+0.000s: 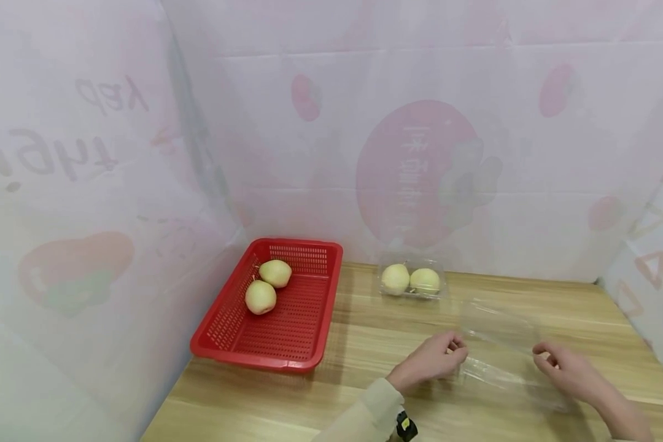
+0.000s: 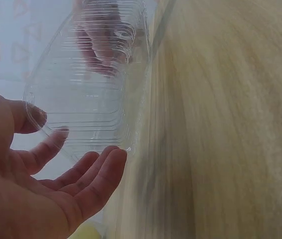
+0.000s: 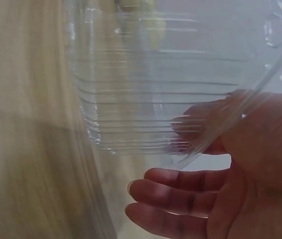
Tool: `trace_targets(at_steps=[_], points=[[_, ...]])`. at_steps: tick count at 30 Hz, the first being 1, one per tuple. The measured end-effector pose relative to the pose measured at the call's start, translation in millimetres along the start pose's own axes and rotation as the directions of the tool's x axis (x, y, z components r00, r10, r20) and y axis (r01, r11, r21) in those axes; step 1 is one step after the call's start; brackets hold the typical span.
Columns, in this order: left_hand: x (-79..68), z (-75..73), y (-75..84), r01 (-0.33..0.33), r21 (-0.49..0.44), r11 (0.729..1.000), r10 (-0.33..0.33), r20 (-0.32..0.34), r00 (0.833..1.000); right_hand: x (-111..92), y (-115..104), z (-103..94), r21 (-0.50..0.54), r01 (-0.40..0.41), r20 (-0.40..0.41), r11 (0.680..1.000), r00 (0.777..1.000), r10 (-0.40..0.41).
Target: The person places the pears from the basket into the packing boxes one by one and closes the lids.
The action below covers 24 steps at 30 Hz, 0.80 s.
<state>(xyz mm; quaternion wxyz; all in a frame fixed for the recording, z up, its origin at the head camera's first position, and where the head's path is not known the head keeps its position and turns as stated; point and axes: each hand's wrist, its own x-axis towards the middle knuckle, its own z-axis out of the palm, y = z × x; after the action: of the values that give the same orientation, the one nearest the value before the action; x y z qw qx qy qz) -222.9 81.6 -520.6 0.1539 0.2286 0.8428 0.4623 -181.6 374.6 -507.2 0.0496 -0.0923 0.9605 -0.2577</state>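
A clear plastic clamshell box (image 1: 500, 328) with ribbed walls stands opened out on the right of the table, between the two hands. My left hand (image 1: 433, 357) pinches its left rim between thumb and index finger; in the left wrist view the other fingers (image 2: 101, 179) lie loosely below. At the opposite end my right hand (image 1: 571, 373) pinches the rim, its thumb and fingertip seen partly through the ribbed plastic (image 3: 146, 92). The box holds nothing that I can see.
A red basket (image 1: 323, 344) on the left holds two pale yellow pears (image 1: 261, 298). Near the back wall, a second clear box (image 1: 383, 291) contains two more pears (image 1: 424, 281). Printed cloth (image 1: 320, 153) encloses the wooden table (image 1: 364, 344).
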Motion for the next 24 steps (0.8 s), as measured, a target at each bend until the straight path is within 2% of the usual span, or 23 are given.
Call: trace_targets(at_steps=[5, 12, 20, 24], points=[[-3.1, -3.1, -3.1, -0.040, 0.039, 0.998, 0.039, 0.024, 0.999, 2, 1, 7.5, 0.011, -0.048, 0.012, 0.999, 0.999, 0.047], [-7.3, -5.2, -5.3, -0.041, 0.004, 0.999, 0.041, 0.084, 0.996, 2, 1, 17.8, 0.018, -0.072, -0.050, 0.997, 0.996, 0.072], [-11.7, -9.8, -9.8, -0.033, 0.014, 0.999, 0.032, 0.080, 0.996, 3, -5, 24.4, 0.016, -0.038, -0.125, 0.999, 0.991, 0.040], [-14.5, -12.4, -12.2, -0.006, -0.053, 0.999, 0.010, 0.089, 0.996, 3, -10, 26.7, 0.030, -0.030, -0.128, 0.999, 0.991, 0.034]])
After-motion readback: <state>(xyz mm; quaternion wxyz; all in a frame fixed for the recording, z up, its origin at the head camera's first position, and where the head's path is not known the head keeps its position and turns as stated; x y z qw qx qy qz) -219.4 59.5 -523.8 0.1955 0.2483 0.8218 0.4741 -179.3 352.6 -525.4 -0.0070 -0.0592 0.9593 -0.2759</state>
